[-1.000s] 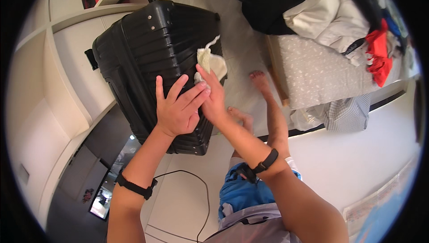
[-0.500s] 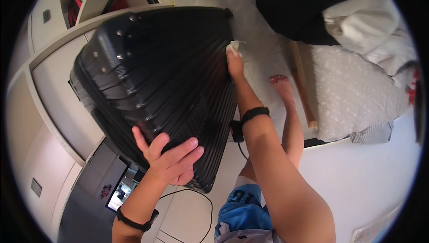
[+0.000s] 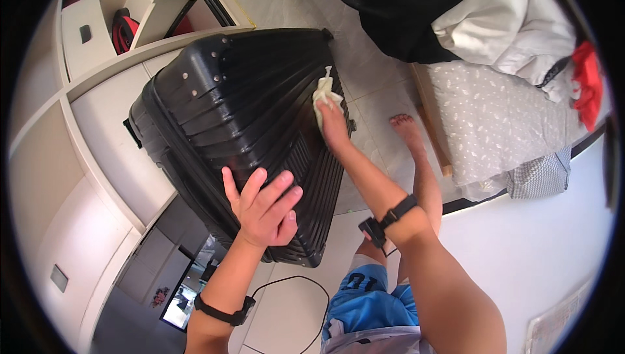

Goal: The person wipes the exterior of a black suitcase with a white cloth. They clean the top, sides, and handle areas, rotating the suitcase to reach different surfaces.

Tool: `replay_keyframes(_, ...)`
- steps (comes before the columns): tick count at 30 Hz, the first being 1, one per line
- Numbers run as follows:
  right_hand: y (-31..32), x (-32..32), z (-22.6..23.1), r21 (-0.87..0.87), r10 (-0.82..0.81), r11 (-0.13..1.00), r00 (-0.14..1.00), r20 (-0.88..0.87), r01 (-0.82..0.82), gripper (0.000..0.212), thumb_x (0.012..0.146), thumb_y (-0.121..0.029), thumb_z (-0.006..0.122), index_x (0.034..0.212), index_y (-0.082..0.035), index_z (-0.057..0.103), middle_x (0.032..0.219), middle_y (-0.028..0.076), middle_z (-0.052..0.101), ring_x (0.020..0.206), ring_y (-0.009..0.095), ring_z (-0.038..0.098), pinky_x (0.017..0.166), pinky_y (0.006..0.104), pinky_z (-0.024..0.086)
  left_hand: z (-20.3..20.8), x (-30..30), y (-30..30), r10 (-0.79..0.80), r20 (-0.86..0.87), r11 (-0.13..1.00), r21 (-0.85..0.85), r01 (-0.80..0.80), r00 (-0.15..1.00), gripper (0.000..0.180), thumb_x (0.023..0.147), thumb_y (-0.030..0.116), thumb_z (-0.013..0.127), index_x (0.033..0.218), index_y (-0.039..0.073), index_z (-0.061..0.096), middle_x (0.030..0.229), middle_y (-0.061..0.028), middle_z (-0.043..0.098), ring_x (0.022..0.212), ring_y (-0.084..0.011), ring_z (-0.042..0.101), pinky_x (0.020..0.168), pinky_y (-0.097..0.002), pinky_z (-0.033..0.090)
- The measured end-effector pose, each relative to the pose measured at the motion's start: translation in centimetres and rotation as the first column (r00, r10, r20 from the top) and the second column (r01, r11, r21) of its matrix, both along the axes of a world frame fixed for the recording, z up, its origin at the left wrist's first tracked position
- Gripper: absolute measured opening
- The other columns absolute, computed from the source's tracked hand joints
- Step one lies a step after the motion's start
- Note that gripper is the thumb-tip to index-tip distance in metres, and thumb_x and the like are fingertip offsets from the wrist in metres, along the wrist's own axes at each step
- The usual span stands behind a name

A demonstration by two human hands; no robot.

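A large black ribbed suitcase (image 3: 260, 119) stands in front of me, its metal rivets showing at the upper left corner. My left hand (image 3: 263, 211) lies with spread fingers against its near edge, holding nothing. Farther off, my right hand (image 3: 332, 123) presses a pale cream cloth (image 3: 327, 93) onto the ribbed face near the right side. Part of the cloth sticks out beyond the fingers. A black strap with a small device sits on each of my forearms.
White cabinets (image 3: 97, 119) run along the left, with an open compartment holding a red and black item (image 3: 124, 30). At right, a grey patterned mattress (image 3: 501, 116) carries black clothing (image 3: 410, 9), white clothing (image 3: 501, 15) and a red cloth (image 3: 587, 84). A thin black cable (image 3: 296, 278) loops below the suitcase.
My right hand has moved the cloth nearer and leftward over the suitcase's ribbed face. The left hand stays on the near edge, and the view has shifted slightly.
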State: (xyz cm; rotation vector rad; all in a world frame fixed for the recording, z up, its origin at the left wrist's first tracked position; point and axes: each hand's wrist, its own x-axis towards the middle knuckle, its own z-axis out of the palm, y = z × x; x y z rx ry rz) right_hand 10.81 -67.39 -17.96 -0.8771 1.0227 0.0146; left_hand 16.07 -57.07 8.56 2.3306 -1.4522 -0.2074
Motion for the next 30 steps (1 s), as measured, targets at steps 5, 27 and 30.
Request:
replay_keyframes(5,-0.8,-1.1,13.8,0.093,-0.052,0.995,0.949,0.310,0.024,0.048,0.103,-0.018,0.053,0.149,-0.004,0.052,0.146,0.012,0.058,0.139,0.020,0.048,0.118,0.0313,0.032,-0.8,0.2,0.3,0.036,0.000,0.995,-0.095,-0.035,0.999,0.038,0.086,0.025,0.059,0.121,0.012,0.068,0.136,-0.0093,0.065,0.135,-0.0347,0.054,0.120,-0.0709,0.017)
replay_keyframes(27,-7.5,9.6,6.3,0.020,0.148,0.986,0.927,0.345,-0.165,0.044,0.104,-0.021,0.050,0.143,-0.003,0.058,0.132,0.011,0.066,0.125,0.017,0.058,0.109,0.0298,0.041,-0.7,2.8,-2.6,0.159,-0.039,0.980,-0.113,-0.162,0.987,0.050,0.082,0.023,0.062,0.130,0.007,0.062,0.133,-0.0106,0.068,0.143,-0.0403,0.045,0.124,-0.0626,0.010)
replay_keyframes(30,-6.5,8.9,10.8,-0.127,0.174,0.984,0.829,0.531,-0.125,0.043,0.103,-0.023,0.050,0.141,-0.005,0.061,0.134,0.013,0.065,0.134,0.022,0.054,0.116,0.0348,0.035,-0.3,2.8,-2.6,0.176,-0.007,0.984,-0.040,-0.176,0.984,0.033,0.080,0.024,0.061,0.107,0.012,0.075,0.129,-0.0045,0.070,0.142,-0.0397,0.046,0.124,-0.0626,0.011)
